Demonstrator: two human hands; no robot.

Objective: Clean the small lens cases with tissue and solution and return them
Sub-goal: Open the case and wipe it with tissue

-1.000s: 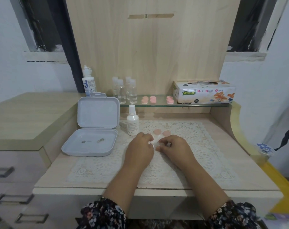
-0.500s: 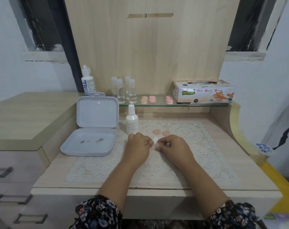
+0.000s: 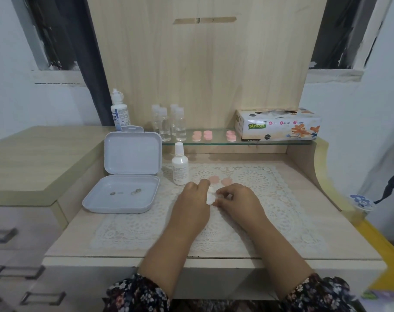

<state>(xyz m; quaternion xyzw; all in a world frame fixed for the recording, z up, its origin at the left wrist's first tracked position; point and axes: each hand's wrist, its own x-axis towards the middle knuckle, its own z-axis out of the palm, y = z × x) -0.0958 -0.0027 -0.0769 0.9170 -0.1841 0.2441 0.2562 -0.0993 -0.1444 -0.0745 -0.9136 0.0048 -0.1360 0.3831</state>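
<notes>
On lace mat (image 3: 270, 212) both hands meet — left hand (image 3: 192, 204) and right hand (image 3: 238, 201) pinch white tissue (image 3: 210, 198); two pink lens cases (image 3: 220, 180) lie at 12 o'clock, just beside.

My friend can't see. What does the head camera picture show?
Two hands, left and right, pinch a small white tissue over a white lace mat, near two round pink caps, a white spray bottle and an open grey plastic box.
</notes>
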